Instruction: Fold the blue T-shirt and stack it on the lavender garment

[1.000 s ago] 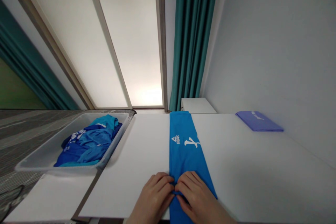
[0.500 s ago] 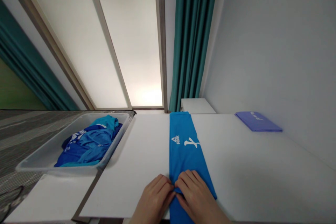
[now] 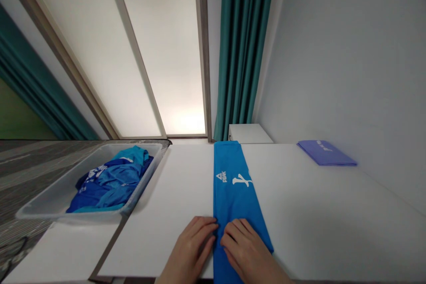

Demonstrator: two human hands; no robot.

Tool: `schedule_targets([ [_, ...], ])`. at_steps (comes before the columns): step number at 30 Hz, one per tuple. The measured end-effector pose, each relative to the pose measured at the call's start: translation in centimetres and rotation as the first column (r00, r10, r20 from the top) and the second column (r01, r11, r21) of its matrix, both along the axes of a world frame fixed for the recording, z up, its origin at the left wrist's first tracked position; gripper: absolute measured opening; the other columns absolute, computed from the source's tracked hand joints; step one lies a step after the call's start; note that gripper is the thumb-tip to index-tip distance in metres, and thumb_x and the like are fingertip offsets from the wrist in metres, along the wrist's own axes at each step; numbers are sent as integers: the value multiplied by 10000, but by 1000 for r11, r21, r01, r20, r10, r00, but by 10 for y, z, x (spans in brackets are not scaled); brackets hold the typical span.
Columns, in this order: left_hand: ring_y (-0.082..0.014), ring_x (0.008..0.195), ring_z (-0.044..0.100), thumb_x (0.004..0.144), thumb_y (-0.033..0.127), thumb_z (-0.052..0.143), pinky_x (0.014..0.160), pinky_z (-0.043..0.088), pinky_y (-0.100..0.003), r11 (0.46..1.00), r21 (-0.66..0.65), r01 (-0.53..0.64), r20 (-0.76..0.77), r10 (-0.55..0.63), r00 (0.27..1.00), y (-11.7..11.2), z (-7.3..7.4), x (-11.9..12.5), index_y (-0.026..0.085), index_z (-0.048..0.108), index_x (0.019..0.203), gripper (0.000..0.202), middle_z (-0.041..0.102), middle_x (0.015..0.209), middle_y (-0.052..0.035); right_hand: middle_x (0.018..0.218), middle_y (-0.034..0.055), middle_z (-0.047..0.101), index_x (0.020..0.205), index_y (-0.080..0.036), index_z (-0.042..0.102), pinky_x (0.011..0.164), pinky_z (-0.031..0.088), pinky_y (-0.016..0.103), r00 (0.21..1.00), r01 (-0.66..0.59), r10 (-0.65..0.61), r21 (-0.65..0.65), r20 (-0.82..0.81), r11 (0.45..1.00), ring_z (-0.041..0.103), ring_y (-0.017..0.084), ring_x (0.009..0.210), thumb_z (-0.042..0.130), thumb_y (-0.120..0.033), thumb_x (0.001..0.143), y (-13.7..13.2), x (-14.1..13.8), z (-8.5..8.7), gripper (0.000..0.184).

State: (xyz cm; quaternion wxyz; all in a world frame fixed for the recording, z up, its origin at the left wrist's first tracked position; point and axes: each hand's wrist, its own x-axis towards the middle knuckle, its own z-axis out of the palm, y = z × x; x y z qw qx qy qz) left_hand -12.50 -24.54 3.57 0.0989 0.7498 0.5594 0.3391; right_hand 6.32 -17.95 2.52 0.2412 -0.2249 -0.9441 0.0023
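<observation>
Your right hand point(image 3: 244, 250) lies flat on the near end of the folded blue garment point(image 3: 233, 195), whose long axis runs straight away from you, while your left hand point(image 3: 189, 248) rests open against its left edge, neither gripping.

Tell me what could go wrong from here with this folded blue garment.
The left hand and right hand press only the near end of the folded blue garment, so its long far stretch might shift out of line. That near end also reaches the front edge of the white table, so it could slide over. The loose blue clothes in the translucent plastic tray lie close on the left, and a wide arm movement might knock them.
</observation>
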Motion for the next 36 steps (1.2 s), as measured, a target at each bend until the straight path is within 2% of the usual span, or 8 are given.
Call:
schedule_targets([
  [7,-207,1061,630,939,215,553,896,559,-361,999,29,-15,-205,20,979,7,2,4,256,602,1276,343,655,1273,-63,869,-1,640,890,-224,563,792,436,340,999,-37,36,-45,-13,998,586,195,819,628,-133,852,-2,7,-7,118],
  [13,-231,1065,619,901,272,628,886,552,-393,1000,6,-11,-257,12,966,8,2,3,264,610,1273,372,680,1224,-62,974,0,679,1059,-243,615,860,452,320,993,-120,116,-242,-31,963,596,175,917,557,-136,912,-1,32,22,191],
  [16,-229,1145,595,910,254,610,932,542,-403,1000,13,6,-285,-2,959,8,2,1,302,528,1369,468,616,1334,-55,1081,34,673,1176,-245,607,931,462,342,998,-49,38,-332,-40,942,593,179,1007,486,-132,951,9,45,33,279],
  [20,-225,1275,535,937,239,567,1040,489,-416,995,23,101,-334,-88,939,9,1,-2,326,530,1370,443,541,1425,-39,1351,84,577,1372,-244,508,1062,423,419,1000,28,-25,-318,14,948,514,223,1245,493,-177,953,25,57,22,424],
  [23,-202,1230,585,945,287,568,1060,478,-402,988,33,150,-339,-130,932,11,-3,-5,316,471,1420,485,597,1367,-39,1490,61,457,1485,-268,368,1127,376,436,994,2,32,-320,100,947,427,220,1356,496,-251,970,31,63,12,531],
  [27,-196,1234,583,951,296,559,1040,497,-377,985,63,158,-363,-125,923,12,-8,-8,313,481,1414,469,588,1376,-31,1543,43,364,1527,-270,276,1175,305,451,977,-48,105,-290,184,956,355,206,1407,421,-273,1013,29,71,16,535],
  [32,-171,1318,497,978,183,466,1106,410,-353,961,-5,278,-432,-253,866,6,11,-4,259,304,1513,564,487,1463,-38,1552,52,332,1540,-246,227,1186,285,431,972,-69,123,-259,200,964,334,199,1416,445,-281,1007,23,80,24,577],
  [36,-183,1348,459,958,260,535,1129,370,-352,940,-111,323,-405,-339,849,0,30,-1,261,214,1541,665,421,1504,-40,1550,73,325,1545,-210,199,1197,257,409,973,-83,130,-237,189,968,323,203,1421,490,-289,984,20,83,15,637],
])
